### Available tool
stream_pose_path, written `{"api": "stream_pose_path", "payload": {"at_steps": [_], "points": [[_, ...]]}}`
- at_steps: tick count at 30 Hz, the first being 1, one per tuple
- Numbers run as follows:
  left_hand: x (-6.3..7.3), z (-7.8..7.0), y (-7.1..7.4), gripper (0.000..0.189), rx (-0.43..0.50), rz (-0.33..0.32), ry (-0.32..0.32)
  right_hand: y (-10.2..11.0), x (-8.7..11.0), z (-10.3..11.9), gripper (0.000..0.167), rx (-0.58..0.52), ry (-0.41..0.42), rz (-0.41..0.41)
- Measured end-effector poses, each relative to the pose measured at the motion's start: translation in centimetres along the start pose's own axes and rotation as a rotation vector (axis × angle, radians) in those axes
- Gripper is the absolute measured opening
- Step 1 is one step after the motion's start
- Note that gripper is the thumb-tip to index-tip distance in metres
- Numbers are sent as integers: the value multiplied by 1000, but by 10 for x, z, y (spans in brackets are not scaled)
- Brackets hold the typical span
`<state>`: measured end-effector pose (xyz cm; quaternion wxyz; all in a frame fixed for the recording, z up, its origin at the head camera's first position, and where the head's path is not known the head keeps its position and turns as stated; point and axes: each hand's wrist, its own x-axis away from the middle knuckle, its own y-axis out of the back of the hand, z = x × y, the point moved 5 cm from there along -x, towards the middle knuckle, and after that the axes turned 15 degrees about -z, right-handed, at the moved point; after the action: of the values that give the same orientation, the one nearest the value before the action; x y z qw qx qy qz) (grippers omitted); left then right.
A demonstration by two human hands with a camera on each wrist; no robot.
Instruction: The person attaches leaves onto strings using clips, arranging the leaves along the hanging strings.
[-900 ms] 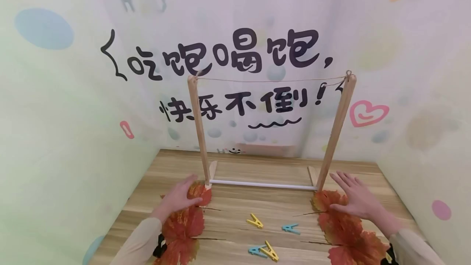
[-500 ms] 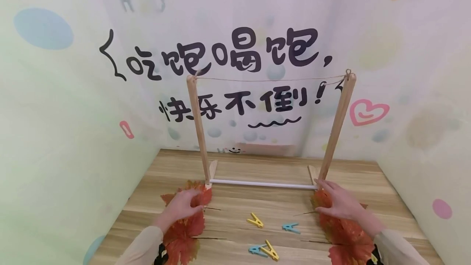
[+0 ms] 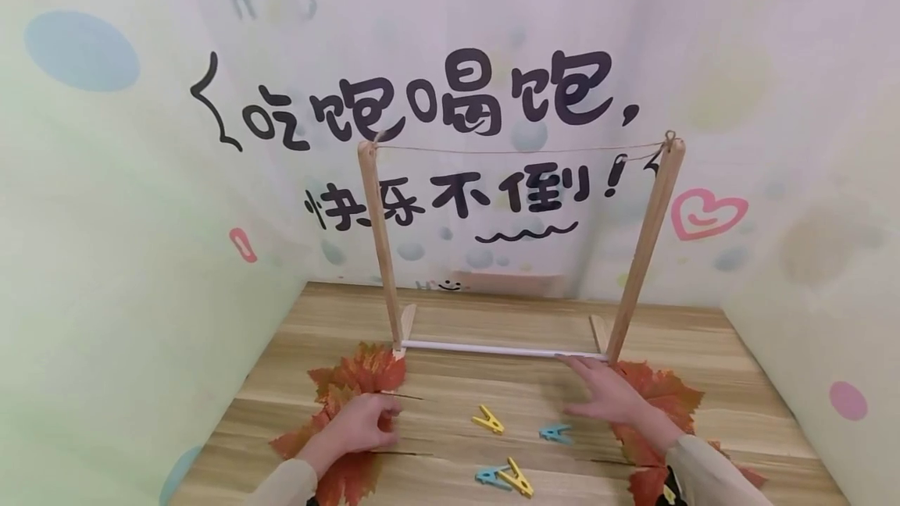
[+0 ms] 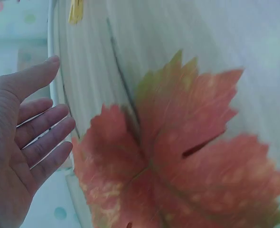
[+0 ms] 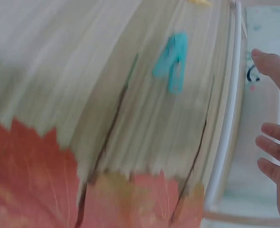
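My left hand is over the red-orange maple leaves on the left, its fingers loosely bent and holding nothing. In the left wrist view one leaf lies close beside the relaxed fingers. Bare of any object, my right hand reaches inward with fingers extended, just in front of the white rod. To its right is another group of maple leaves. Between the hands lie a yellow clothespin and a blue clothespin; nearer, another yellow clothespin overlaps a blue one.
Two wooden posts stand upright behind the hands, joined at the top by a thin string and at the bottom by the white rod. The wood-grain table ends at a printed backdrop, with pale walls on both sides.
My left hand has drawn back toward the near side over the left leaves. My right hand has moved inward from the right leaves. The clothespins stay where they were.
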<state>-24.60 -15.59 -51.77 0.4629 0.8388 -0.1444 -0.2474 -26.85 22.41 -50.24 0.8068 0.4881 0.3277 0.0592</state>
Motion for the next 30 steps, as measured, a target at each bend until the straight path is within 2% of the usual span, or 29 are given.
{"api": "stream_pose_path", "payload": {"at_steps": [4, 7, 9, 13, 17, 23, 30], "points": [[5, -2, -12, 40, 30, 44, 16, -11, 0, 11, 76, -41, -4, 42], [8, 1, -20, 42, 59, 74, 53, -20, -1, 19, 74, -65, 16, 43], [9, 2, -23, 42, 72, 76, 55, -26, -2, 24, 73, -46, 41, 31], [9, 3, -27, 38, 88, 71, 37, -38, -5, 33, 70, -38, 51, 22], [7, 4, -29, 34, 91, 63, 19, -52, -14, 42, 66, -54, 24, 49], [6, 7, -34, 25, 98, 95, 42, -73, -26, 56, 59, -83, 46, 66], [5, 7, -38, 16, 126, 118, 56, -96, -28, 66, 53, -107, 50, 101]]}}
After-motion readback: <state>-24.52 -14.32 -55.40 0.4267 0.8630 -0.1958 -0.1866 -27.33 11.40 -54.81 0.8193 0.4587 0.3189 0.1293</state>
